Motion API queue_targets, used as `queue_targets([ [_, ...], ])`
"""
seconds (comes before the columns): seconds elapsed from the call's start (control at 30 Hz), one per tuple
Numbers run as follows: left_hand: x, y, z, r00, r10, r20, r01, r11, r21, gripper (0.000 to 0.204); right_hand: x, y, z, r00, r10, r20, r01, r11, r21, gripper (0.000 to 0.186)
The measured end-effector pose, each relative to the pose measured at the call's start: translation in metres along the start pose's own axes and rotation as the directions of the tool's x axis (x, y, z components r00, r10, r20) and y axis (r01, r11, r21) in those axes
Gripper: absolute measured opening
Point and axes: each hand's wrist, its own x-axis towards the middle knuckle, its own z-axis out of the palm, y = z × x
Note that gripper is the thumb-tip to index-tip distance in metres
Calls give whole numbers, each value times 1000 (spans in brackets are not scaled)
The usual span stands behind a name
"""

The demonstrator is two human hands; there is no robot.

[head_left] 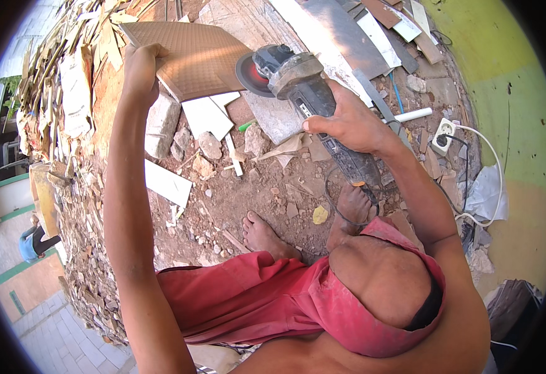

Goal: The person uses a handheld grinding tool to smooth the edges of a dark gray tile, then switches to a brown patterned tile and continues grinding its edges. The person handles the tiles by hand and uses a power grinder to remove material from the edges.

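My left hand (142, 70) grips a brown tile (201, 59) by its left edge, with the ribbed face turned up. In my right hand (354, 118) is a dusty black angle grinder (313, 87), my fingers wrapped round its body. The grinder's round cutting disc (252, 75) is at the tile's right edge; whether it touches or spins I cannot tell. A dark cord (335, 209) runs from the grinder's rear end, close to my bare foot (352, 209).
Below lie white tile offcuts (207, 118), stones (257, 140) and rubble. A white power socket (443, 137) with a plugged-in cord sits at right, by a yellow-green wall (503, 75). Wood scraps (104, 37) pile up at far left. Another person (33, 243) is in the distance.
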Motion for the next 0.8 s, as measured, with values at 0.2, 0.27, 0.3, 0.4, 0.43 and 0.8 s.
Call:
queue_targets([
  [0.2,-1,0,1,999,25,36,-23,999,-35,35,0,9,0,999,-35,-25,34,998,-53,81],
  [0.27,-1,3,-1,997,16,72,-15,1000,-21,36,0,7,2,999,-51,-12,51,998,-24,80],
  [0.3,-5,6,4,1000,16,16,-15,998,-61,29,-1,5,2,999,-37,-9,37,999,-22,80],
  [0.4,-14,10,16,995,33,-90,-46,989,-138,17,-2,0,-1,1000,-24,-6,24,1000,-15,79],
  [0.43,-9,5,13,995,55,-82,-65,989,-136,17,-2,2,0,999,-36,-11,36,999,-10,78],
  [0.8,-8,5,6,999,50,18,-49,997,-60,37,3,0,1,999,-31,-11,30,997,-64,79],
])
